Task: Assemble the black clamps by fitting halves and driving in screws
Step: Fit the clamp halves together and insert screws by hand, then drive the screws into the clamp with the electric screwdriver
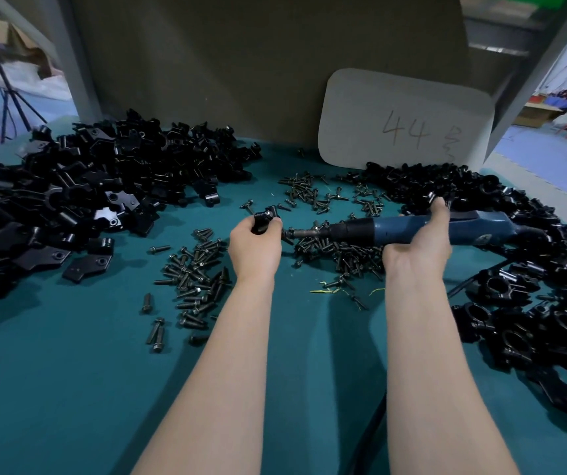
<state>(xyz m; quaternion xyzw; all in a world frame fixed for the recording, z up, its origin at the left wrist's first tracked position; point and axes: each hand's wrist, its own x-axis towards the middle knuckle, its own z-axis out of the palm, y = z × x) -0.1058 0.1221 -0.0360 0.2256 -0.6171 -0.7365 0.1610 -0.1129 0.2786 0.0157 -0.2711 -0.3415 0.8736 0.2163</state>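
Mid-desk between the two black heaps: screw-driving step, by the look of it

Left grip (254, 241) wrapped round a black clamp (264, 219) with what looks like a screw head on top. Right grip (419, 241) closed round the blue electric screwdriver (395, 225), bit aimed left and stopping just short of the clamp. Probably needs the bit lined up on that screw and the clamp held firm against twisting. Loose screws (193, 279) littered under and between both hands, clamp halves (103, 186) heaped left, finished-looking clamps (515, 303) crowding right. Lots of bare teal desk (69, 389) toward the near edge, but watch the cord (374, 430) trailing there.
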